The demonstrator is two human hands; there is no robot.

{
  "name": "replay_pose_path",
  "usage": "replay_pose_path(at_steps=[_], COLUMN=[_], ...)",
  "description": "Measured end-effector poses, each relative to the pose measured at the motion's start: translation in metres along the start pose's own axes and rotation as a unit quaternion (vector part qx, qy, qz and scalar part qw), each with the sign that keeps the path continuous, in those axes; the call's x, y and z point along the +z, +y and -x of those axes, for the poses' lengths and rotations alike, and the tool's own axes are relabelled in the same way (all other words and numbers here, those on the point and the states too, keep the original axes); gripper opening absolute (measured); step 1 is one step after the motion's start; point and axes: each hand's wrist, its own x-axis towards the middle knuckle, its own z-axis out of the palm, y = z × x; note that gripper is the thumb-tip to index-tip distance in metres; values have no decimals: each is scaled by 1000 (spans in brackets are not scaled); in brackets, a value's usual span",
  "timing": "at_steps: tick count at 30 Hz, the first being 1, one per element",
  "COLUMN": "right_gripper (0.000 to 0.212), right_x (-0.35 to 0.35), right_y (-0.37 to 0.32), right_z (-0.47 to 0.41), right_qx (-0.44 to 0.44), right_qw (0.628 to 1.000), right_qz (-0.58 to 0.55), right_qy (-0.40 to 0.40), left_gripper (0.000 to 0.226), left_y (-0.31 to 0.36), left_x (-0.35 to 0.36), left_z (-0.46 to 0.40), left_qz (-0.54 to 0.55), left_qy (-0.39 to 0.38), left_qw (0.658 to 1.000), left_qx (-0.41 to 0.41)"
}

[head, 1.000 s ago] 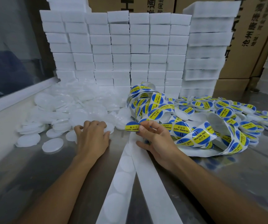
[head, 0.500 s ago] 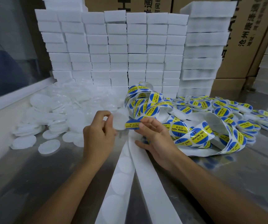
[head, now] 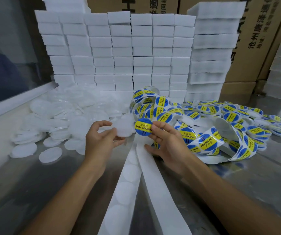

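Blue-and-yellow sticker [head: 143, 126], above the counter [head: 34, 192], is pinched at its edge in the grip of the right hand [head: 167, 145]; thin, limp and tacky, it probably curls unless kept by the rim. Just beside it, the grip of the left hand [head: 102, 139] holds a white disc [head: 123, 128] by its rim; light, stiff, likely slick.

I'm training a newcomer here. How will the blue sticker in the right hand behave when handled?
Probably light and flexible: the right hand pinches the sticker by one edge alone. Likely tacky, so it may cling or fold before reaching the white disc.

Steel table [head: 34, 192], cardboard boxes [head: 248, 39] behind
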Motion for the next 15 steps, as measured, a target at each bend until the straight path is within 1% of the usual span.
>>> replay_pose_path(at_steps=[2,7,10,15], right_gripper=[12,16,29,31], right_x=[-1,-1,0,3], right_y=[0,2,3,6], right_z=[-1,-1,0,1], right_qx=[-12,-62,-86,-114], right_qw=[1000,996,992,987], right_qz=[9,64,82,104], right_qy=[8,20,34,43], left_gripper=[24,19,21,25], left_y=[0,1,2,2], left_x=[1,0,0,1], left_z=[0,1,3,5], left_qz=[27,75,81,79], left_qy=[-15,-66,-83,-110], left_qw=[999,993,990,988], left_qx=[-25,-68,-78,-79])
